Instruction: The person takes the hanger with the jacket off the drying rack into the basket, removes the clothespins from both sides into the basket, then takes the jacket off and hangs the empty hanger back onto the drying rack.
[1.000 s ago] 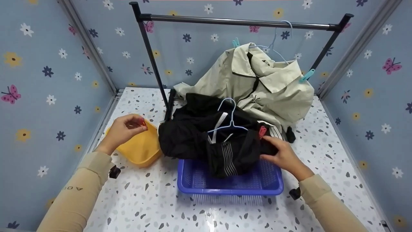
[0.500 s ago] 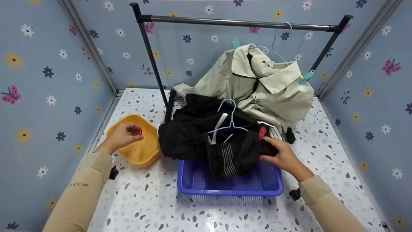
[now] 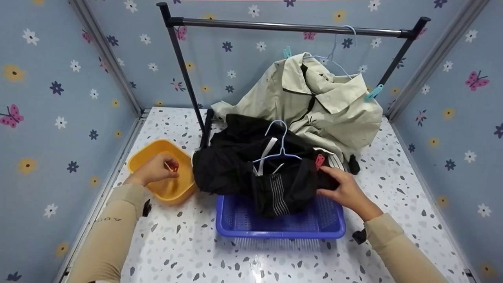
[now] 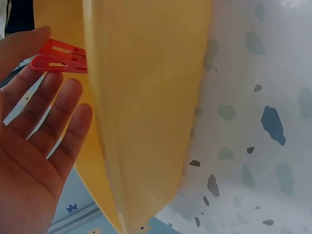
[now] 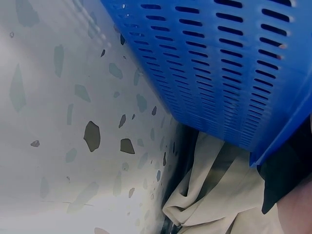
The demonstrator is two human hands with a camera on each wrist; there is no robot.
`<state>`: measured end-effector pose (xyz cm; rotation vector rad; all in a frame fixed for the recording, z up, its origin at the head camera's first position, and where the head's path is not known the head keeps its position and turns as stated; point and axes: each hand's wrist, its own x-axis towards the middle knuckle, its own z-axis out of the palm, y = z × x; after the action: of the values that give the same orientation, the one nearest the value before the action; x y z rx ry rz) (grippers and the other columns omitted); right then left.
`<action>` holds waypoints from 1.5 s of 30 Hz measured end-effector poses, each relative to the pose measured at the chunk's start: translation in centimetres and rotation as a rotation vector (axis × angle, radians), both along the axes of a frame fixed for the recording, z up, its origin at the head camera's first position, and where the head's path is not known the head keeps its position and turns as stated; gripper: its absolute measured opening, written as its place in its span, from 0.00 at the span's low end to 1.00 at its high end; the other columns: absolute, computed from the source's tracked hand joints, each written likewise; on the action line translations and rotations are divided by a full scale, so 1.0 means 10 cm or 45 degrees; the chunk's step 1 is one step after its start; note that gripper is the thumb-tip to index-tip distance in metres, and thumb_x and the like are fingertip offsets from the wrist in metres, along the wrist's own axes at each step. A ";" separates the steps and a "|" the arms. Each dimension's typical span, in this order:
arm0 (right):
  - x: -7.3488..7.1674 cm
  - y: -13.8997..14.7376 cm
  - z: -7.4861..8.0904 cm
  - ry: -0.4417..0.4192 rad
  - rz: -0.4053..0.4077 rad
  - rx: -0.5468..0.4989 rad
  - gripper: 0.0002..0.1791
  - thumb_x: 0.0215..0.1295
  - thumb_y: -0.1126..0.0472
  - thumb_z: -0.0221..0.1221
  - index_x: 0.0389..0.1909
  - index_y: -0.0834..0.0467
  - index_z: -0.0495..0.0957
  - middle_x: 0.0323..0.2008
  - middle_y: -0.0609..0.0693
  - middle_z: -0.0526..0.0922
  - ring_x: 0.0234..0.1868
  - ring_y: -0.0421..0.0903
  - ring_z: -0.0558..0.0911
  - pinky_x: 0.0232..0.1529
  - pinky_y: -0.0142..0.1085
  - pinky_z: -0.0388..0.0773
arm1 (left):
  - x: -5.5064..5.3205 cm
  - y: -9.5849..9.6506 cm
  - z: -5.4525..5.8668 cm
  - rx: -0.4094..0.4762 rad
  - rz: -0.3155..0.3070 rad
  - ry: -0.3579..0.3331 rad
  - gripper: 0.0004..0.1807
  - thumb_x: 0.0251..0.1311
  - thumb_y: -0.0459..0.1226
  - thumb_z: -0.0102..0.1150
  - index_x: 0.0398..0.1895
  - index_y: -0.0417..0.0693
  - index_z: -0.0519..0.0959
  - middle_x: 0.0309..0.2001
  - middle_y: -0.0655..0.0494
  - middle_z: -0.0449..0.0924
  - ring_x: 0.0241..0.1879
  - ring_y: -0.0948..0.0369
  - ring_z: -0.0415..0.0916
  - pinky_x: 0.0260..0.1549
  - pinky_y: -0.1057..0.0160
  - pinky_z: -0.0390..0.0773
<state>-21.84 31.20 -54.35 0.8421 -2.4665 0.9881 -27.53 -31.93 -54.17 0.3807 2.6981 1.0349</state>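
Between the thumb and index finger of my left hand (image 3: pixel 154 169) I pinch a red clothespin (image 4: pixel 61 57), its far end hidden behind the rim of a yellow plastic basin (image 4: pixel 139 107). In the head view that hand is over the inside of the basin. My right hand (image 3: pixel 347 191) holds the right edge of a black garment (image 3: pixel 296 188), its lower fingers hidden. A second red clothespin (image 3: pixel 319 161) sits on the garment just above my right fingertips. A light blue hanger (image 3: pixel 282 151) lies in the garment's neck, hook upward.
A blue perforated basket (image 3: pixel 281 234) stands beneath the garment. Behind it, a beige jacket (image 3: pixel 334 114) hangs on a hanger from the black rack bar (image 3: pixel 251 26), with teal clothespins (image 3: pixel 374 92) on its shoulders. More black cloth (image 3: pixel 224 169) is heaped at the left.
My left hand has moved down and slightly right, over the basin's inside, still pinching the red clothespin. My right hand and the black garment have stayed in place.
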 end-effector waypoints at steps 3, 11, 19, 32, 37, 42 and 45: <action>0.01 -0.01 0.00 -0.006 0.000 0.002 0.38 0.43 0.68 0.85 0.60 0.67 0.85 0.51 0.66 0.90 0.52 0.63 0.88 0.64 0.16 0.67 | -0.01 0.00 -0.02 -0.021 -0.011 -0.036 0.13 0.64 0.32 0.74 0.48 0.34 0.85 0.46 0.42 0.87 0.47 0.50 0.80 0.52 0.57 0.80; 0.00 -0.01 0.00 0.010 -0.005 0.008 0.38 0.43 0.67 0.85 0.61 0.66 0.85 0.50 0.64 0.91 0.51 0.61 0.88 0.62 0.17 0.68 | -0.02 -0.03 -0.08 -0.047 -0.013 -0.115 0.12 0.65 0.33 0.73 0.48 0.36 0.85 0.46 0.44 0.86 0.46 0.51 0.79 0.52 0.57 0.79; -0.02 -0.01 -0.01 0.034 0.004 -0.004 0.38 0.42 0.69 0.85 0.60 0.67 0.85 0.50 0.65 0.91 0.51 0.61 0.89 0.63 0.16 0.68 | -0.02 -0.02 -0.12 -0.006 0.005 -0.111 0.14 0.63 0.33 0.75 0.48 0.34 0.84 0.45 0.42 0.86 0.45 0.53 0.80 0.50 0.60 0.78; 0.00 0.00 -0.02 0.014 -0.004 -0.012 0.38 0.43 0.68 0.85 0.61 0.67 0.85 0.49 0.64 0.91 0.49 0.59 0.88 0.60 0.17 0.69 | -0.05 0.00 0.07 -0.009 0.022 0.001 0.22 0.65 0.35 0.74 0.58 0.29 0.84 0.54 0.33 0.86 0.51 0.45 0.81 0.56 0.48 0.80; 0.00 0.00 -0.01 0.006 -0.010 -0.006 0.38 0.43 0.68 0.85 0.61 0.66 0.85 0.49 0.64 0.91 0.50 0.59 0.89 0.60 0.17 0.69 | -0.06 0.03 0.20 0.025 0.029 0.045 0.22 0.67 0.35 0.73 0.58 0.29 0.83 0.54 0.30 0.85 0.52 0.43 0.82 0.56 0.48 0.81; 0.01 -0.01 0.00 0.001 -0.006 -0.008 0.38 0.43 0.68 0.85 0.61 0.67 0.85 0.50 0.65 0.91 0.50 0.61 0.88 0.60 0.16 0.68 | -0.02 0.06 0.30 0.020 0.035 0.086 0.19 0.67 0.36 0.73 0.56 0.33 0.84 0.53 0.34 0.86 0.51 0.45 0.83 0.54 0.50 0.81; 0.01 -0.01 0.00 0.000 -0.010 -0.001 0.39 0.43 0.68 0.85 0.61 0.67 0.85 0.51 0.65 0.90 0.51 0.62 0.89 0.61 0.16 0.68 | 0.01 0.08 0.34 0.016 0.018 0.105 0.19 0.68 0.36 0.72 0.57 0.34 0.84 0.52 0.35 0.86 0.51 0.45 0.83 0.55 0.48 0.82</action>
<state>-21.75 31.05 -54.37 0.8314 -2.4674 0.9860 -27.44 -31.10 -50.80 0.4157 2.7719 1.0633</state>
